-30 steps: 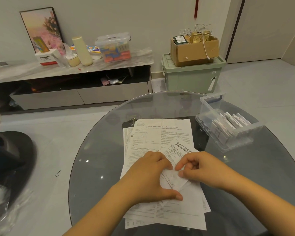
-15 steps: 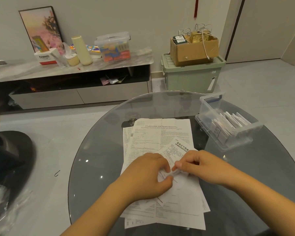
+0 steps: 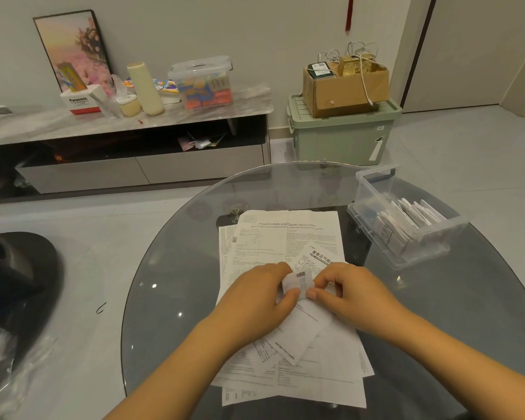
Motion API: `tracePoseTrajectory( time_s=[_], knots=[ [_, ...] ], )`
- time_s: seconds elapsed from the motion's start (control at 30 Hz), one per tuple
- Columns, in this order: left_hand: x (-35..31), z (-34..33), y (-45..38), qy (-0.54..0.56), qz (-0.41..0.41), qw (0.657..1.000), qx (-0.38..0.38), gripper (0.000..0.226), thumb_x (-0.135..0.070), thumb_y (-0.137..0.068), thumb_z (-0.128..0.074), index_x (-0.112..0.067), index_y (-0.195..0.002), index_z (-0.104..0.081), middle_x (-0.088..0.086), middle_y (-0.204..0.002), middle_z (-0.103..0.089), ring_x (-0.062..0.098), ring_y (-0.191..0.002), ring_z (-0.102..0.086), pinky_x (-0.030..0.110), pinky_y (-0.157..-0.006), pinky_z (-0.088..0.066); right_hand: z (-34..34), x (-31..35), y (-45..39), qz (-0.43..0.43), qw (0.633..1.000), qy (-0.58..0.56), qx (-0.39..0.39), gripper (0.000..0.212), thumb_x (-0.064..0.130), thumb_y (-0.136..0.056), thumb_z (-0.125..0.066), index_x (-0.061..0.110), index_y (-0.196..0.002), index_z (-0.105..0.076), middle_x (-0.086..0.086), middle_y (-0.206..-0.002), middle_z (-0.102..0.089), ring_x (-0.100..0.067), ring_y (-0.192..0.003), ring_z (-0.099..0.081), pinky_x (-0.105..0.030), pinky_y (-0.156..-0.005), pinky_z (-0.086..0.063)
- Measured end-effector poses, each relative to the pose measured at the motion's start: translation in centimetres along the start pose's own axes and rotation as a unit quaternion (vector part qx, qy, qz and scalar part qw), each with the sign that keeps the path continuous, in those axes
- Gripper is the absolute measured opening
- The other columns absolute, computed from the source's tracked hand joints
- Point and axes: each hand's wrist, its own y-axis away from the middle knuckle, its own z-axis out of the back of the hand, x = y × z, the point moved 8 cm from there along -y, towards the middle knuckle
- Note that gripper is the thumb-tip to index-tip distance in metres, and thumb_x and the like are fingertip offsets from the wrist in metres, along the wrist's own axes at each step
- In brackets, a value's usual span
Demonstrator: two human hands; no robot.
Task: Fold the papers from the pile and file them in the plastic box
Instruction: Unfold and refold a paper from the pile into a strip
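Lowest in the frame I see both forearms reaching up over the pile of papers (image 3: 288, 231), which lies spread on the round glass table (image 3: 176, 268) at centre. The left hand (image 3: 255, 295) and the right hand (image 3: 349, 295) meet at mid-frame, and between them sits a small folded paper (image 3: 297, 281) with a barcode showing on its upper face. The left thumb and fingers pinch its left edge; the right thumb and forefinger pinch its right edge. The rest of that sheet runs down and to the right beneath the hands, lying on the pile. I cannot tell how many folds it has, since the fingers cover most of it. To the right of centre the clear plastic box (image 3: 373, 189) stands on the table, well apart from the hands, with folded papers (image 3: 406, 219) standing in a row inside. Farther up, a green bin (image 3: 340, 140) carries a cardboard box (image 3: 346, 89), and a low cabinet (image 3: 134, 171) fills the upper left
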Motion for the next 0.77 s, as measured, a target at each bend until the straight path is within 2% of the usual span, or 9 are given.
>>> tracePoseTrajectory(
  time_s=[0.13, 0.27, 0.4, 0.5, 0.6, 0.77],
  knots=[
    [0.8, -0.1, -0.6, 0.006, 0.020, 1.000, -0.019, 0.025, -0.033, -0.092, -0.055, -0.024, -0.114, -0.049, -0.008, -0.109, -0.054, 0.010, -0.092, -0.050, 0.026, -0.081, -0.044, 0.0, 0.1, 0.1, -0.017, 0.998, 0.053, -0.043, 0.015, 0.048, -0.085, -0.058, 0.041, -0.074, -0.050, 0.017, -0.088, -0.057, -0.001, -0.084, -0.051, -0.019, -0.070, -0.043],
    [1.6, -0.6, -1.0, 0.019, 0.033, 0.999, -0.008, 0.047, -0.031, -0.089, -0.061, -0.026, -0.130, -0.039, -0.011, -0.126, -0.042, 0.004, -0.093, -0.044, 0.020, -0.087, -0.041, -0.1, 0.3, 0.1, -0.024, 0.994, 0.084, -0.072, 0.016, 0.052, -0.084, -0.057, 0.036, -0.085, -0.055, 0.016, -0.086, -0.055, -0.003, -0.085, -0.050, -0.021, -0.070, -0.044],
    [2.3, -0.9, -1.3, 0.026, 0.051, 0.998, -0.006, 0.057, -0.031, -0.088, -0.063, -0.025, -0.138, -0.035, -0.009, -0.136, -0.038, 0.008, -0.120, -0.038, 0.022, -0.102, -0.034, -0.1, -0.1, -0.1, -0.042, 0.995, 0.075, -0.060, 0.017, 0.051, -0.084, -0.059, 0.037, -0.088, -0.052, 0.017, -0.085, -0.053, -0.003, -0.085, -0.049, -0.021, -0.068, -0.042],
    [2.9, -0.9, -1.4, 0.009, 0.072, 0.997, -0.008, 0.060, -0.034, -0.087, -0.065, -0.026, -0.139, -0.036, -0.009, -0.135, -0.041, 0.012, -0.126, -0.033, 0.028, -0.107, -0.030, -0.1, 0.0, -0.1, -0.043, 0.995, 0.071, -0.047, 0.015, 0.049, -0.085, -0.058, 0.040, -0.093, -0.048, 0.017, -0.085, -0.052, -0.003, -0.085, -0.049, -0.017, -0.065, -0.037],
    [3.4, -0.8, -1.6, 0.029, 0.088, 0.996, -0.010, 0.062, -0.034, -0.082, -0.070, -0.030, -0.136, -0.039, -0.011, -0.120, -0.043, 0.010, -0.119, -0.035, 0.027, -0.103, -0.034, -0.1, 0.1, 0.0, -0.041, 0.996, 0.070, -0.044, 0.017, 0.048, -0.086, -0.056, 0.042, -0.101, -0.050, 0.018, -0.085, -0.050, -0.003, -0.086, -0.048, -0.013, -0.062, -0.033],
    [3.1, -0.1, -1.5, 0.099, 0.088, 0.990, -0.040, 0.053, -0.024, -0.075, -0.077, -0.037, -0.118, -0.050, -0.018, -0.095, -0.039, -0.001, -0.084, -0.044, 0.008, -0.073, -0.035, -0.4, 0.0, -0.2, -0.040, 0.996, 0.062, -0.053, 0.019, 0.050, -0.086, -0.056, 0.042, -0.103, -0.056, 0.019, -0.087, -0.051, -0.003, -0.088, -0.049, -0.017, -0.070, -0.041]
  ],
)
